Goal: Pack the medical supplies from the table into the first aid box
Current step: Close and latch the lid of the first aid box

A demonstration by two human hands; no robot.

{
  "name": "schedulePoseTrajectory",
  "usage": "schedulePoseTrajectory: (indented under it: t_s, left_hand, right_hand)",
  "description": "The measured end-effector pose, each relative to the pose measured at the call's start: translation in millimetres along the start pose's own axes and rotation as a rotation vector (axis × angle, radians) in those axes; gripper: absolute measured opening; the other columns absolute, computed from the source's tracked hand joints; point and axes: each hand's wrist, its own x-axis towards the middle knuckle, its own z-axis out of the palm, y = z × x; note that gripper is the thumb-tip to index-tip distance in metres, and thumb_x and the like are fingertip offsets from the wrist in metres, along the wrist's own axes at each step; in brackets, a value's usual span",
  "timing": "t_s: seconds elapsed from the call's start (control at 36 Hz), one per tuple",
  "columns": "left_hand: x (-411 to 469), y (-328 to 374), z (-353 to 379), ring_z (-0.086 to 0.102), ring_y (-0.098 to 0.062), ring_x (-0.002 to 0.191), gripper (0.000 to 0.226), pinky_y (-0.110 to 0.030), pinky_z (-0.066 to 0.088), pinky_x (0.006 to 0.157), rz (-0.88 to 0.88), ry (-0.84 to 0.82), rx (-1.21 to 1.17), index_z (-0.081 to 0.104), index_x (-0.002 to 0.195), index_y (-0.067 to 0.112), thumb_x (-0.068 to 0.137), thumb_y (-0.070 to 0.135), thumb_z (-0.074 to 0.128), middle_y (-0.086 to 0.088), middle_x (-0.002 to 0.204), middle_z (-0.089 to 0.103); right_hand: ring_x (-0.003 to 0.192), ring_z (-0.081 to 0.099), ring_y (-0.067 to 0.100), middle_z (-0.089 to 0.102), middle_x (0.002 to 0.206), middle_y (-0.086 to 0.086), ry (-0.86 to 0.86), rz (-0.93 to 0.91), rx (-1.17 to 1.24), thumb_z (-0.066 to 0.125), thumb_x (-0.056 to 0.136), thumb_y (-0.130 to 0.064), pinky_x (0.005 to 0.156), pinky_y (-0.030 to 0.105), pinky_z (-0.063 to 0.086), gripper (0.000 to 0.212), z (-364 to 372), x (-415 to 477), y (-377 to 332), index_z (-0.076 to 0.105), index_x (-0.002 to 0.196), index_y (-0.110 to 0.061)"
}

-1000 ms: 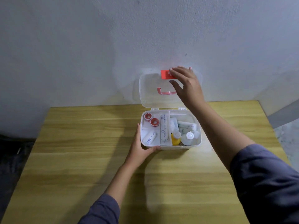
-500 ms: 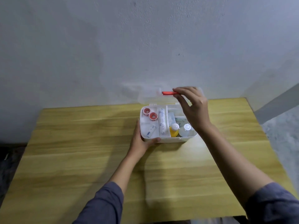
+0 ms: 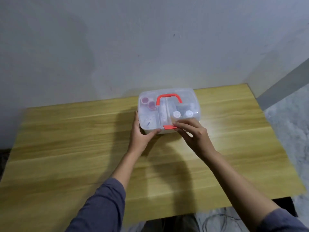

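the first aid box (image 3: 168, 111) sits at the far middle of the wooden table (image 3: 66, 148), close to the pale wall (image 3: 117, 39), its clear lid (image 3: 187, 97) down over the base. an orange handle (image 3: 168, 98) lies flat on the lid, and an orange latch (image 3: 169, 127) sits at the front edge. through the lid show two red-capped pots (image 3: 148, 102) on the left and two white-capped bottles (image 3: 183, 113) on the right – the rest is blurred. the left hand (image 3: 142, 134) cups the box's front left corner, fingers curled round it. the right hand (image 3: 192, 133) rests at the front edge, fingertips (image 3: 177, 126) pinched on the latch.
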Motion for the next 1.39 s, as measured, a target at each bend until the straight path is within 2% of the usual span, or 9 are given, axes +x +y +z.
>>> schedulePoseTrajectory:
  t_s: [0.17,0.47,0.56,0.64,0.81,0.94,1.14,1.28,1.39]
  left_hand:
    - [1,-7,-2,0.037,-0.015,0.135,0.104,-0.048,0.034,0.11,-0.027,-0.047,0.017,0.029,0.142,0.021,0.058,0.047,0.083,0.0,0.147,0.039]
    - [-3,-3,0,0.02,-0.008,0.142,0.107,-0.038,0.021,0.117,-0.045,-0.035,0.041,0.009,0.149,0.018,0.069,0.032,0.078,0.002,0.156,0.019]
    - [-4,-5,-1,0.018,-0.008,0.142,0.107,-0.038,0.02,0.118,-0.038,-0.039,0.047,0.008,0.149,0.018,0.069,0.034,0.078,0.002,0.157,0.018]
    - [-3,-4,-1,0.017,-0.007,0.143,0.107,-0.039,0.019,0.118,-0.042,-0.043,0.049,0.008,0.149,0.018,0.07,0.033,0.078,0.002,0.157,0.017]
    - [-5,-4,-1,0.018,-0.006,0.142,0.106,-0.041,0.02,0.118,-0.044,-0.077,0.048,0.006,0.149,0.019,0.071,0.031,0.077,0.003,0.157,0.018]
    - [-4,-6,-1,0.016,-0.006,0.143,0.108,-0.04,0.019,0.118,-0.047,-0.08,0.055,0.004,0.149,0.019,0.07,0.034,0.076,0.003,0.157,0.015]
    - [0,-4,-1,0.015,-0.008,0.143,0.108,-0.042,0.019,0.118,-0.06,-0.087,0.073,0.002,0.148,0.021,0.071,0.037,0.077,0.002,0.158,0.014]
    - [1,3,-4,0.015,-0.006,0.143,0.116,-0.042,0.02,0.117,-0.087,-0.098,0.076,0.002,0.148,0.027,0.061,0.056,0.075,0.006,0.157,0.015]
    - [0,14,-3,0.008,-0.004,0.143,0.114,-0.038,0.016,0.118,-0.08,-0.103,0.063,-0.007,0.146,0.033,0.068,0.048,0.075,0.012,0.158,0.002]
  right_hand:
    - [0.094,0.062,0.019,0.068,0.1,0.008,0.017,0.026,0.014,0.061,0.086,-0.019,0.085,0.028,0.051,0.021,2,-7,-1,0.07,0.102,-0.009]
    - [0.113,0.051,0.021,0.058,0.121,0.012,-0.021,-0.092,-0.13,0.063,0.085,-0.02,0.103,0.018,0.038,0.036,-6,-11,-1,0.061,0.118,-0.006]
    - [0.123,0.046,0.024,0.055,0.128,0.015,0.008,-0.058,-0.208,0.06,0.088,-0.026,0.107,0.032,0.038,0.042,-7,5,2,0.056,0.124,-0.005]
    - [0.133,0.037,0.026,0.048,0.139,0.013,-0.074,0.031,-0.332,0.057,0.086,-0.039,0.114,0.04,0.025,0.057,-1,16,9,0.047,0.133,-0.009]
    - [0.138,0.022,0.017,0.04,0.148,0.008,-0.168,0.068,-0.486,0.04,0.086,-0.056,0.116,0.026,0.002,0.067,6,13,15,0.04,0.139,-0.014]
    - [0.136,0.025,0.018,0.042,0.146,0.008,-0.154,0.067,-0.493,0.027,0.09,-0.06,0.115,0.027,0.006,0.067,7,15,15,0.041,0.138,-0.015]
    - [0.132,0.031,0.02,0.049,0.141,0.01,-0.131,0.065,-0.547,0.043,0.086,-0.05,0.11,0.036,0.022,0.06,11,17,15,0.046,0.133,-0.013]
    - [0.138,0.032,0.022,0.041,0.147,0.007,-0.206,0.077,-0.531,0.038,0.087,-0.053,0.114,0.032,0.015,0.064,5,20,15,0.039,0.139,-0.015]
    - [0.143,0.018,0.017,0.028,0.153,0.006,-0.167,0.123,-0.364,0.039,0.088,-0.051,0.117,0.029,0.008,0.07,-2,23,13,0.027,0.144,-0.012]
